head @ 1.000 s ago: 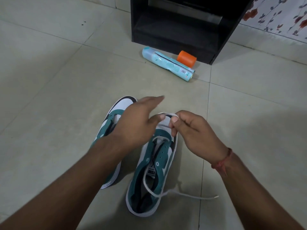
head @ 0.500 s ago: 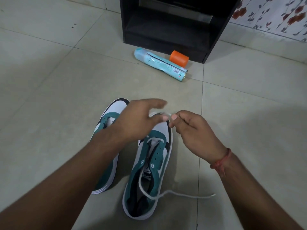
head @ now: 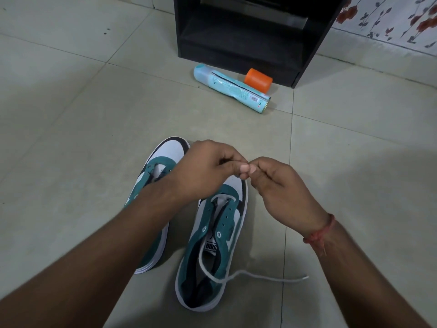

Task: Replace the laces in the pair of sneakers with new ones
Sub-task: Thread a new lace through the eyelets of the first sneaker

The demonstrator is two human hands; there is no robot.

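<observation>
Mid-frame, the left hand (head: 208,169) and right hand (head: 281,185) meet, pinching one thin white lace (head: 236,275) above the right green-and-white sneaker (head: 212,245). Only its lowest holes look laced. The left green-and-white sneaker (head: 160,171) seems laceless.

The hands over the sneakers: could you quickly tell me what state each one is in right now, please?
Left hand: fingers curled, pinching the white lace at its thumb tip.
Right hand: fingers curled, pinching the same lace beside the left thumb.
</observation>
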